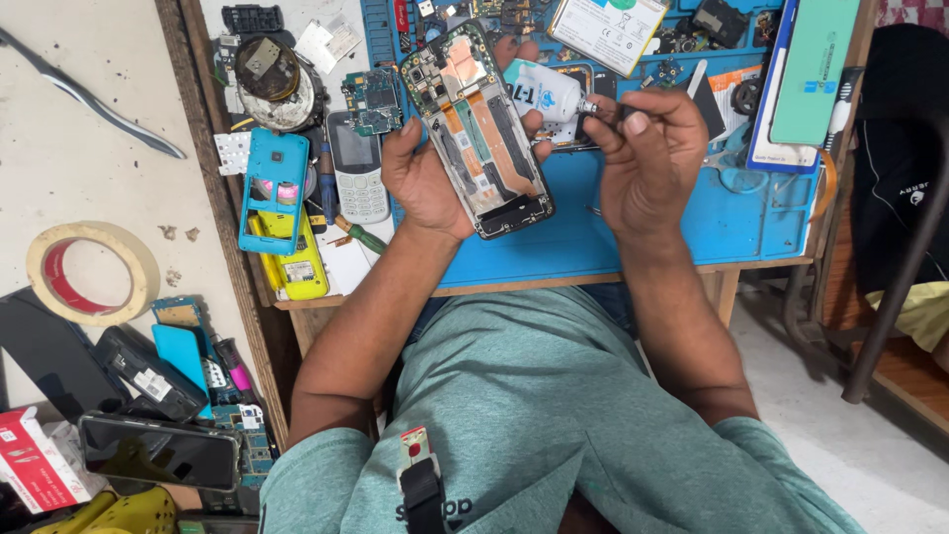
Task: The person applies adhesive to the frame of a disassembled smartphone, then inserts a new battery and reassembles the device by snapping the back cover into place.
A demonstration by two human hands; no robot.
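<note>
My left hand [427, 173] grips an opened smartphone [477, 129], back cover off, with its boards and orange flex strips showing. The same hand's fingers also pin a small white glue tube [542, 89] behind the phone's right edge. My right hand [645, 148] pinches the tube's small dark cap at the nozzle [591, 106], fingers closed on it. Both hands hover over a blue work mat [633, 237] on a wooden bench.
Left of the mat lie a grey keypad phone [358, 168], a cyan phone housing [274, 188], a yellow one [297, 267] and a screwdriver [358, 235]. A battery [608, 30] and green box [813, 69] sit at the back. Tape roll [91, 272] and phone parts lie lower left.
</note>
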